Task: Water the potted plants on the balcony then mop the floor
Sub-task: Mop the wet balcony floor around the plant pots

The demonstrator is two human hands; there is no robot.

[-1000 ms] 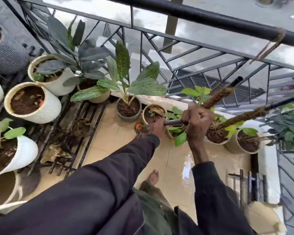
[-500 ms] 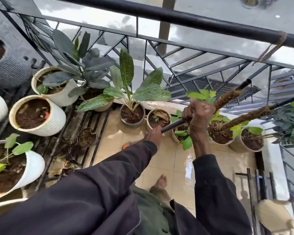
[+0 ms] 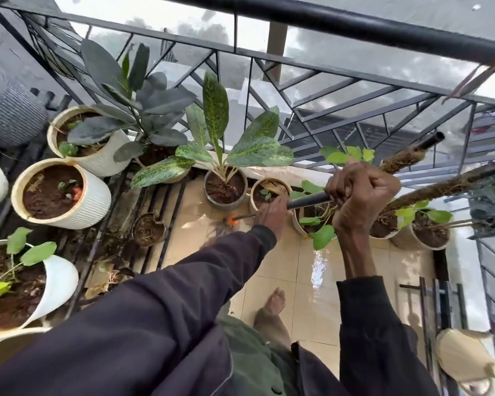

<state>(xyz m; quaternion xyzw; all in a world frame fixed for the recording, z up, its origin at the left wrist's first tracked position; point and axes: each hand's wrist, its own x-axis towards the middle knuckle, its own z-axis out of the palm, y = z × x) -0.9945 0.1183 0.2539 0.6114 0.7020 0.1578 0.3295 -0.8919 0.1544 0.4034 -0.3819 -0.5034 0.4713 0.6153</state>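
Potted plants [image 3: 225, 178] line the floor [image 3: 312, 281] before the railing [image 3: 326, 21].

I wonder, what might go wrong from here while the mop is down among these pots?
The mop head sits close to the grey pot; a hard push might tip it. The floor tiles gleam wet near the bare foot, so a slip seems possible. The mop handle, gripped by the left hand and right hand, passes over green leaves and could snag them.
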